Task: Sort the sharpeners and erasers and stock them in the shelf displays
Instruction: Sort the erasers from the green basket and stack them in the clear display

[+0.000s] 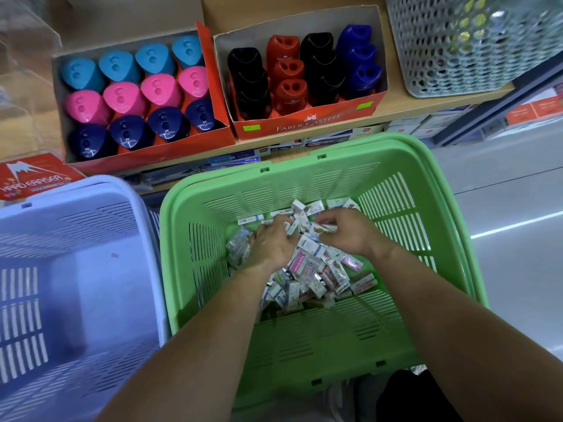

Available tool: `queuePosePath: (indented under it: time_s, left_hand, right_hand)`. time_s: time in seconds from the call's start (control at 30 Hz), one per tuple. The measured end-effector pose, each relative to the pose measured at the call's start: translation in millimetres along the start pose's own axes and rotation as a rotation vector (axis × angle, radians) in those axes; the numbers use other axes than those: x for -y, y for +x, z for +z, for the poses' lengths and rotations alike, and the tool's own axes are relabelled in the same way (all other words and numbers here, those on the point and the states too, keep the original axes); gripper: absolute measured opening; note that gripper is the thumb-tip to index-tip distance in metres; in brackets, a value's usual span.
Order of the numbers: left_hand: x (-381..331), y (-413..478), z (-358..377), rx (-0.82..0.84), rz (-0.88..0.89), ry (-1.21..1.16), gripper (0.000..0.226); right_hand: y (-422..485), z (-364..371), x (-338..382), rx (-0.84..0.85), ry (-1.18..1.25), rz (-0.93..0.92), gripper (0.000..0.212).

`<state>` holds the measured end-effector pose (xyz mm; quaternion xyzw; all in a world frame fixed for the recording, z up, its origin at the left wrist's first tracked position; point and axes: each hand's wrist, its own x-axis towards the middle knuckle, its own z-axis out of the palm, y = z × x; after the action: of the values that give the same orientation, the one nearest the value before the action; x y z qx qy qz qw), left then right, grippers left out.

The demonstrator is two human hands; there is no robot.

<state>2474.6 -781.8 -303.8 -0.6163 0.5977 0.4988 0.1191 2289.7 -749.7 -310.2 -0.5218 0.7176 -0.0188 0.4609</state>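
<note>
Running across the top is a light wooden shelf (402,100), and below it, filling most of the view, sits a green slotted plastic basket (335,336). Just beside that basket on the left is a pale lavender slotted plastic basket (91,269). A grey perforated plastic bin (457,56) stands at the right end of the shelf.

Two red cardboard display boxes sit side by side on the shelf. The left display box (213,80) holds rounded triangular plastic sharpeners (122,99) in rows of teal, pink and navy. The right display box (304,126) holds taller two-hole sharpeners (288,92) in columns of black, red, black and blue. A red printed "HARD ERASER" carton (33,178) shows at the left edge, above the lavender basket.

Both bare forearms reach down into the green basket. The left hand (271,245) lies palm down with its fingers curled into a heap of small wrapped erasers (316,269), gripping some at the far side of the heap. The right hand (347,233) has its fingers bent and pinches one of the erasers at its tips, close to the left hand. The heap lies on the floor of the green basket, toward its far wall.
</note>
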Motion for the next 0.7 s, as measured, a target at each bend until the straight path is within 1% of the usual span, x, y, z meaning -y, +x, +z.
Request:
queuePosePath:
  time_s: [0.07, 0.13, 0.17, 0.23, 0.3, 0.33, 0.47, 0.5, 0.57, 0.6, 0.63, 0.67, 0.7]
  left_hand:
    - [2.2, 2.6, -0.8, 0.037, -0.010, 0.004, 0.040]
    - [4.1, 3.9, -1.3, 0.055, -0.021, 0.008, 0.031]
    - [4.5, 3.9, -1.5, 0.056, -0.026, -0.003, 0.027]
    - [4.9, 4.3, -2.0, 0.056, -0.034, -0.042, 0.027]
    - [4.4, 3.7, -2.4, 0.068, -0.043, -0.077, 0.032]
    - [4.5, 3.6, -2.7, 0.076, -0.046, -0.090, 0.035]
    - [3.9, 0.1, -4.5, 0.132, -0.025, -0.013, 0.045]
    - [3.3, -1.3, -5.5, 0.147, -0.015, 0.012, 0.046]
    - [2.4, -2.4, -8.1, 0.171, 0.010, 0.066, 0.051]
    - [2.9, -1.9, -8.9, 0.185, 0.023, 0.088, 0.056]
    - [3.5, -1.4, -9.7, 0.200, 0.032, 0.106, 0.062]
    - [4.1, -1.0, -9.8, 0.211, 0.037, 0.121, 0.071]
    - [4.3, -1.2, -9.0, 0.213, 0.039, 0.139, 0.080]
  right_hand:
    - [-0.8, -0.3, 3.3, 0.036, -0.020, 0.009, 0.058]
    - [-3.4, 1.7, 7.2, 0.078, -0.072, 0.007, 0.071]
    - [-4.2, 4.4, 8.5, 0.076, -0.113, 0.006, 0.073]
    - [-5.4, 10.9, 10.4, 0.029, -0.182, -0.006, 0.065]
    - [-4.4, 14.6, 11.3, -0.012, -0.200, -0.025, 0.055]
    - [-4.5, 15.0, 12.3, -0.010, -0.215, -0.030, 0.053]
    - [-5.2, 15.3, 15.0, 0.064, -0.343, -0.065, 0.062]
    - [-4.9, 15.5, 14.9, 0.069, -0.353, -0.066, 0.057]
    - [-3.7, 15.7, 13.8, 0.067, -0.360, -0.066, 0.037]
    - [-2.8, 15.6, 13.1, 0.058, -0.353, -0.062, 0.031]
    - [-2.3, 15.8, 12.7, 0.045, -0.337, -0.053, 0.030]
    - [-2.4, 15.9, 11.6, 0.022, -0.313, -0.040, 0.034]
    - [-2.3, 15.7, 10.1, -0.012, -0.288, -0.018, 0.043]
